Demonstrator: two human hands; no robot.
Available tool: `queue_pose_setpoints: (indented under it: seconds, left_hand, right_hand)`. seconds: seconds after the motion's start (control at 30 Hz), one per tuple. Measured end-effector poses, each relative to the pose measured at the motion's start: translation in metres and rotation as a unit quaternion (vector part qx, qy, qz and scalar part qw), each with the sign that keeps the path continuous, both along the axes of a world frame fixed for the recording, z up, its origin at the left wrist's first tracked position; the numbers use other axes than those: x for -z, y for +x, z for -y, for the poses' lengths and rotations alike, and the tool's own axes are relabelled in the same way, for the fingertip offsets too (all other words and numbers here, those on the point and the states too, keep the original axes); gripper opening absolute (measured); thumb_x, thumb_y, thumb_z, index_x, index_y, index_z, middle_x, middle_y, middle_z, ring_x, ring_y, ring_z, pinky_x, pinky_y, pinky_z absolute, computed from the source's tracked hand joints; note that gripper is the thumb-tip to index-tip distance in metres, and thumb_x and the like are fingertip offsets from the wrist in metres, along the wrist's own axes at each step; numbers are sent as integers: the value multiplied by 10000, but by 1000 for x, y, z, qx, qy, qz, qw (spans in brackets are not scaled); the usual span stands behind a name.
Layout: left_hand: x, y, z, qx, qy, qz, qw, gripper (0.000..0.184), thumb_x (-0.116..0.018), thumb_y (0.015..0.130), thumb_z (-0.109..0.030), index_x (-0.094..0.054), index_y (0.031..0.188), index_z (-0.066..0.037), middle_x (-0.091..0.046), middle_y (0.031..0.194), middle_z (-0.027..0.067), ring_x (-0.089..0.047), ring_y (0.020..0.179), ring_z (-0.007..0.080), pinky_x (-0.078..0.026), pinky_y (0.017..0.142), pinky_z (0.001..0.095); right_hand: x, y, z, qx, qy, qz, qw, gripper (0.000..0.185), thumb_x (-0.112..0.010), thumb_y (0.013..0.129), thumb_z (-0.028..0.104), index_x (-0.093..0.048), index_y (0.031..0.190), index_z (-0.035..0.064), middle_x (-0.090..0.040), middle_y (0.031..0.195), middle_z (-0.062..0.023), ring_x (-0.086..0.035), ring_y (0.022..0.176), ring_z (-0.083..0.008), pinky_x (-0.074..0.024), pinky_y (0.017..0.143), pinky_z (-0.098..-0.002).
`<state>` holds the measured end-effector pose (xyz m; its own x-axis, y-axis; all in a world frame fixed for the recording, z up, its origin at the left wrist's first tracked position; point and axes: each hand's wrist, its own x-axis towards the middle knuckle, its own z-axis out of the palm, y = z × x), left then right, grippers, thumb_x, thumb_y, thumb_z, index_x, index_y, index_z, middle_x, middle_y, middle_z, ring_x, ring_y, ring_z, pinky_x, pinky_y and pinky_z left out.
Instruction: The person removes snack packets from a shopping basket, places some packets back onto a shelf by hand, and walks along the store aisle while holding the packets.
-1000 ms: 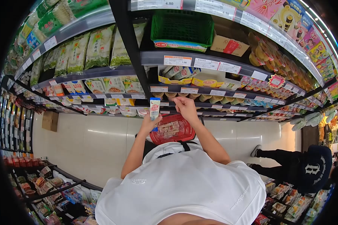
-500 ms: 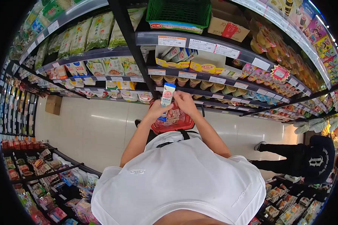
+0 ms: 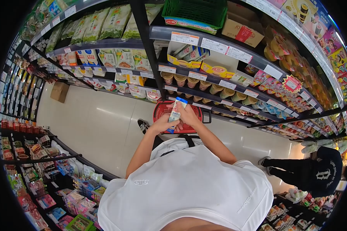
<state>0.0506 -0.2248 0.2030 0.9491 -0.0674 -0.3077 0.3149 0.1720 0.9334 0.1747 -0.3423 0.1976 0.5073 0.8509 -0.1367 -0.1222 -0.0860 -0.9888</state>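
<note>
A slim white-and-blue packet [image 3: 174, 115] with red and blue print stands tilted in front of my body, over a red shopping basket [image 3: 157, 114]. My left hand [image 3: 162, 124] is closed around the packet's lower left side, with the thumb across its face. On the other side, my right hand [image 3: 188, 116] grips the packet's right edge, thumb near the upper part. The hands and packet hide much of the basket's inside.
Ahead are store shelves with price tags, cups [image 3: 192, 82], an open display box of similar packets [image 3: 189, 53] and a green crate [image 3: 194, 15]. A cardboard box [image 3: 59, 92] sits on the aisle floor. A person in dark clothes [image 3: 322, 171] stands at right.
My right hand has come down from beside the packet's top and now grips it. The packet has moved lower and turned slightly. The view has shifted, with the shelves lower and further right.
</note>
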Motion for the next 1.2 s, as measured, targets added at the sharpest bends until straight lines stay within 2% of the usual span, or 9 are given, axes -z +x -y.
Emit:
queue_pose_setpoints:
  seconds: [0.1,0.37,0.47,0.6,0.67,0.8,0.97,1.0,1.2]
  left_hand:
    - [8,-6,2,22,-14,12,1000,339,-488,956,-262,-588,998,59,-671,884,158,-654,743,200,-505,720,305]
    - [15,-9,7,19,-16,30,999,494,-364,1000,-339,-589,1027,100,-675,936,192,-661,745,206,-507,722,301]
    - [9,-7,10,16,23,27,999,514,-350,1002,-354,-596,1023,97,-678,925,189,-663,735,206,-507,720,296]
    - [0,-7,10,7,36,15,999,486,-350,1006,-334,-610,1023,76,-682,910,160,-656,724,181,-509,704,283]
    - [-10,-6,10,-13,25,-14,1000,486,-359,1002,-339,-611,1021,76,-685,896,152,-658,722,177,-511,694,282]
    - [-12,-7,6,-26,33,-29,999,472,-392,992,-349,-613,1024,66,-684,867,142,-660,721,174,-515,678,278]
    - [-4,-9,-13,-27,176,-32,983,471,-473,962,-376,-620,1011,69,-691,846,111,-650,692,137,-501,619,254]
    - [-1,-9,-18,-27,178,-32,983,471,-473,962,-376,-620,1011,69,-691,846,111,-650,692,137,-501,619,254]
    - [-7,-12,-39,-75,82,-8,994,355,-526,951,-272,-635,987,64,-690,823,106,-631,678,119,-491,628,261]
  right_hand:
    - [4,-1,-4,56,87,-110,988,528,-347,999,416,-637,1090,-15,-654,825,-84,-589,703,-108,-482,652,-256]
    - [-5,9,11,66,107,-109,986,590,-256,1015,410,-614,1100,-52,-660,945,-125,-637,813,-178,-511,741,-296]
    - [-14,7,15,56,113,-139,982,518,-320,1011,370,-616,1099,-45,-660,955,-120,-636,822,-170,-512,735,-295]
    - [-15,8,23,25,105,-109,988,364,-489,968,283,-624,1085,-34,-667,932,-99,-634,841,-152,-510,745,-288]
    - [-16,8,25,-14,16,-41,999,315,-561,932,238,-621,1101,-21,-673,953,-92,-635,856,-148,-507,753,-293]
    - [8,4,15,23,61,-149,987,321,-565,929,252,-628,1091,-18,-678,973,-89,-637,845,-145,-504,750,-296]
    - [4,5,0,60,103,-224,967,351,-536,942,302,-640,1033,-21,-678,949,-98,-648,837,-164,-506,745,-289]
    - [-4,4,-3,60,101,-209,971,390,-475,964,297,-576,1077,-63,-658,978,-170,-654,875,-225,-524,786,-352]
    - [-13,-1,-24,63,145,-257,953,423,-440,972,325,-547,1132,-51,-646,1011,-181,-638,925,-239,-503,829,-383]
